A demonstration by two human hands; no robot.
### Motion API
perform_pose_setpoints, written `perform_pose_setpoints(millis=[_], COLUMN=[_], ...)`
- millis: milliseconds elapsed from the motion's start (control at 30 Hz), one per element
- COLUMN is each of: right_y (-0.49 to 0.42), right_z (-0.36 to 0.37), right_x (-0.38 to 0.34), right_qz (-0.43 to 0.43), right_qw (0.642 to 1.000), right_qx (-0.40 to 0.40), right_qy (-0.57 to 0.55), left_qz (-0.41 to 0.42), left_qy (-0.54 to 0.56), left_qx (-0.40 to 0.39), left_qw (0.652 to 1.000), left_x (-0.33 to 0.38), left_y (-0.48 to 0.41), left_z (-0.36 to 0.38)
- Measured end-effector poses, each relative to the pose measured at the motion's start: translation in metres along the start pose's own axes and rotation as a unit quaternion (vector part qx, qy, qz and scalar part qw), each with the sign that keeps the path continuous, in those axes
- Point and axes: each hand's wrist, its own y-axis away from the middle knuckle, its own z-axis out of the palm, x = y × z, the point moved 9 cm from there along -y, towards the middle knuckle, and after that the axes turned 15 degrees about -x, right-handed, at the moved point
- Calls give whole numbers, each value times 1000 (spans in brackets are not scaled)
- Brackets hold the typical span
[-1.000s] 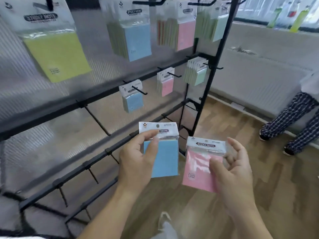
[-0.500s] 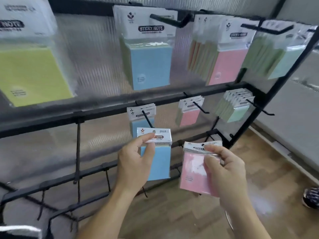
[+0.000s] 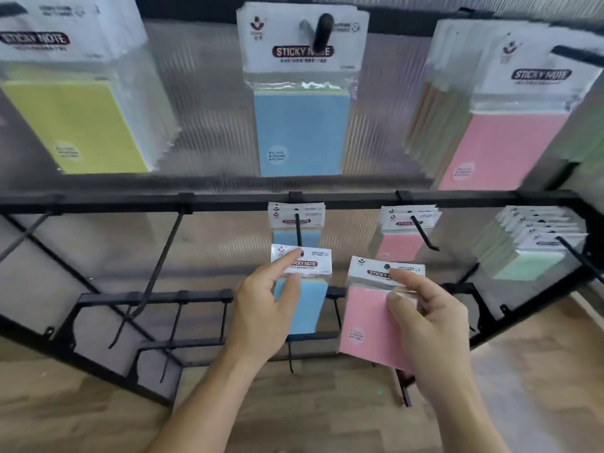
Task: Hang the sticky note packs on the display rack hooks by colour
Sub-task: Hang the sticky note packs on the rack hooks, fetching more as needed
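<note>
While sorting by colour, pinches small blue sticky note pack [image 3: 309,305] in left hand [image 3: 261,308], right at black wire hook [image 3: 298,230] of blues; clamps square pink pack [image 3: 366,322] in right hand [image 3: 431,325], kept ready alongside.

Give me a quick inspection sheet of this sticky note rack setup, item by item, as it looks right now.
Surface: black display rack with hooks in rows; one middle-row hook is bare.
Job's things: blue pack held up at the hook carrying the small blue packs; pink pack held below the small pink packs; small green packs further right; large yellow packs, large blue packs and large pink packs on the top row.
Clutter: nothing seen.
Hands: left hand pinches the blue pack; right hand pinches the pink pack.
Cables: nothing seen.
Surroundings: ribbed translucent panel behind the rack, wooden floor below.
</note>
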Motion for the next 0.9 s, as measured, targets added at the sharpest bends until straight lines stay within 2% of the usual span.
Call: perform_pose_setpoints(millis=[200,367,767,900], right_y=[-9,-22,-36,-51], right_z=[-34,-54,-57,-54], right_x=[0,8,33,41], right_qz=[-50,-33,-24,-10], right_qw=[997,995,998,997], right_qx=[54,86,63,29], right_qy=[31,41,20,65], left_qz=[-49,-57,-69,-84], left_qy=[10,7,-16,-40], left_qx=[13,16,20,17], left_qw=[999,998,997,996], left_x=[-18,-18,-22,-23], left_y=[-10,-17,-40,-48], left_z=[8,11,11,12])
